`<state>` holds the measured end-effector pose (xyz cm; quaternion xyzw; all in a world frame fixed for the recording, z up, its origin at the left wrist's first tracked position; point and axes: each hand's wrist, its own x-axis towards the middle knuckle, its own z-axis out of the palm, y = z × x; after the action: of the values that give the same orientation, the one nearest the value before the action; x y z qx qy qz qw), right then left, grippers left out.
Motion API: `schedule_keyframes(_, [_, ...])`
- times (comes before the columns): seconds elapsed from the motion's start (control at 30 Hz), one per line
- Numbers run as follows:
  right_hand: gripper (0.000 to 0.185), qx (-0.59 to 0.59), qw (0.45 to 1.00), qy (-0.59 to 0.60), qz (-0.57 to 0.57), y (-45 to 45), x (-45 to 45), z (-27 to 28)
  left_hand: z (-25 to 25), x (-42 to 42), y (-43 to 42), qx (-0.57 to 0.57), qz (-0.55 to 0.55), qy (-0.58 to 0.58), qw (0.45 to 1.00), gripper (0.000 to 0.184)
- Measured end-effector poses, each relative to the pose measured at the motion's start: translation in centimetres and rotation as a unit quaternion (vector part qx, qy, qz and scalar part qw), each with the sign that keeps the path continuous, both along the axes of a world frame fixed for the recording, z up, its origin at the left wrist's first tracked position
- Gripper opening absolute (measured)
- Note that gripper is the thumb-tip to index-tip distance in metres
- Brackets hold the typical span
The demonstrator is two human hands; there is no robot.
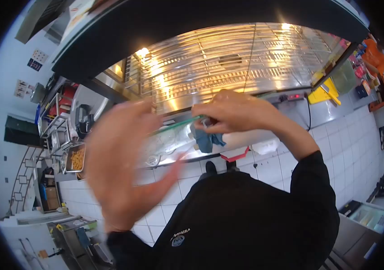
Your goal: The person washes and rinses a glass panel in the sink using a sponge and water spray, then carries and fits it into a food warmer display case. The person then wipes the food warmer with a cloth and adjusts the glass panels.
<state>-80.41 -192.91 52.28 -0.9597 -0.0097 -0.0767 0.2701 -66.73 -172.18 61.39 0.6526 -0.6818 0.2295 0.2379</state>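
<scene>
Right hand (pixel 234 110) curls around blue cloth (pixel 205 142) at mid-frame, by one end of a green-edged pane (pixel 176 125), while the blurred left hand (pixel 120 157), center-left, spreads wide near its other end, contact unclear, the handling calling for steadiness.

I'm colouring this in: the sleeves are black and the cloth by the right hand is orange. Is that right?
Not quite: the cloth by the right hand is blue, not orange, as the head view shows. The sleeves are black.
</scene>
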Motion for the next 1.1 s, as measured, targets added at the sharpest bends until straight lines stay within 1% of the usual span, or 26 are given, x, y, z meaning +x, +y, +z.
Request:
schedule_keyframes(0.03, [0.025,-0.012,1.0,0.01,0.002,0.0,0.4,0.7,0.8,-1.6,-1.6,0.106,-0.017,-0.096,0.99,0.068])
schedule_keyframes(0.07, [0.028,-0.044,0.997,-0.066,-0.002,0.3,0.3,-0.1,0.9,-2.6,-2.8,0.19,0.025,-0.121,0.974,0.065])
schedule_keyframes(0.1, [0.032,-0.045,0.997,-0.065,0.007,0.4,0.6,-0.1,0.1,-2.2,-3.4,0.245,0.067,-0.166,0.953,0.062])
schedule_keyframes(0.13, [0.036,-0.044,0.997,-0.062,0.011,0.6,0.9,-0.1,-1.7,-1.6,-4.0,0.298,0.105,-0.209,0.925,0.058])
schedule_keyframes(0.17, [0.04,-0.04,0.998,-0.057,0.012,0.8,1.0,-0.3,-2.4,-1.5,-4.6,0.35,0.139,-0.25,0.892,0.055])
schedule_keyframes(0.2, [0.04,-0.055,0.995,-0.08,-0.012,1.0,0.8,-0.5,-2.6,-1.4,-4.8,0.351,0.128,-0.262,0.89,0.048])
schedule_keyframes(0.27, [0.037,-0.023,0.993,-0.094,-0.071,1.0,-0.2,-1.6,-2.3,-1.2,-5.4,0.348,0.104,-0.283,0.888,0.033])
schedule_keyframes(0.3, [0.036,-0.01,0.99,-0.1,-0.098,1.0,-0.5,-2.1,-2.5,-1.0,-5.8,0.319,0.079,-0.291,0.898,0.031])
schedule_keyframes(0.37, [0.04,-0.052,0.971,-0.174,-0.153,1.2,-1.3,-2.9,-3.1,-0.7,-6.2,0.264,0.034,-0.301,0.916,0.026])
schedule_keyframes(0.4, [0.042,-0.073,0.958,-0.211,-0.179,1.4,-1.4,-3.3,-3.3,-0.7,-6.6,0.246,0.015,-0.313,0.917,0.025])
schedule_keyframes(0.5, [0.047,-0.062,0.921,-0.301,-0.239,2.6,-1.1,-4.8,-3.8,-0.8,-8.0,0.211,-0.034,-0.353,0.911,0.021])
schedule_keyframes(0.57, [0.046,-0.07,0.911,-0.313,-0.259,2.6,-1.4,-5.7,-4.0,-0.9,-8.6,0.206,-0.054,-0.384,0.899,0.02])
schedule_keyframes(0.67, [0.045,-0.073,0.897,-0.324,-0.292,3.1,-1.7,-6.7,-4.4,-1.4,-8.9,0.228,-0.046,-0.373,0.898,0.018])
schedule_keyframes(0.7, [0.044,-0.071,0.893,-0.326,-0.303,3.3,-1.8,-7.0,-4.6,-1.5,-9.0,0.214,-0.056,-0.37,0.902,0.018])
schedule_keyframes(0.77, [0.05,-0.058,0.887,-0.341,-0.306,3.6,-1.8,-7.5,-5.2,-1.7,-9.3,0.188,-0.078,-0.36,0.911,0.018])
schedule_keyframes(0.9, [0.061,-0.032,0.861,-0.375,-0.343,4.2,-1.5,-8.7,-5.4,-2.2,-9.8,0.169,-0.067,-0.352,0.918,0.019])
schedule_keyframes(0.93, [0.064,-0.042,0.863,-0.366,-0.346,4.4,-1.8,-8.7,-5.5,-2.0,-9.9,0.169,-0.066,-0.356,0.917,0.019])
schedule_keyframes(1.03, [0.056,0.062,0.798,-0.465,-0.378,5.6,-1.2,-10.3,-5.5,-1.0,-10.1,0.191,-0.064,-0.355,0.913,0.019])
schedule_keyframes(1.1, [0.046,0.221,0.71,-0.52,-0.42,6.4,-1.0,-13.9,-5.3,-0.3,-10.1,0.212,-0.065,-0.351,0.91,0.019])
